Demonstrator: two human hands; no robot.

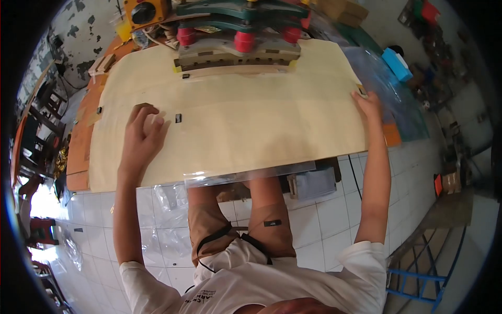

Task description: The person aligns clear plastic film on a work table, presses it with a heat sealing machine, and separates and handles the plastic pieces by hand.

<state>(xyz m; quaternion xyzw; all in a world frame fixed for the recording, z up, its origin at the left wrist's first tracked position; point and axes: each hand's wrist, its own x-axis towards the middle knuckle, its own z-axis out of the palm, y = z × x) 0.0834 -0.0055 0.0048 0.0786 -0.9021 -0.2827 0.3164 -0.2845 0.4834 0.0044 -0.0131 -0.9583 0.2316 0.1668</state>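
A large cream sheet (251,115) covers most of the table in front of me. My left hand (143,137) is over its left part, fingers curled, with a gap between thumb and forefinger and nothing visible in it. Just right of those fingers lies a small black piece (178,118). My right hand (370,106) grips the sheet's right edge, thumb on top, close to a small dark piece (361,91); its other fingers are mostly hidden. Another black piece (186,76) lies near the machine, and one more dark piece (99,110) is at the left edge.
A press-like machine (243,23) with green plates and red cylinders stands at the back over the sheet. An orange box (144,13) with a black knob is beside it. Clear plastic (374,68) and a blue box (397,64) lie right. Plastic film (251,175) hangs above my knees.
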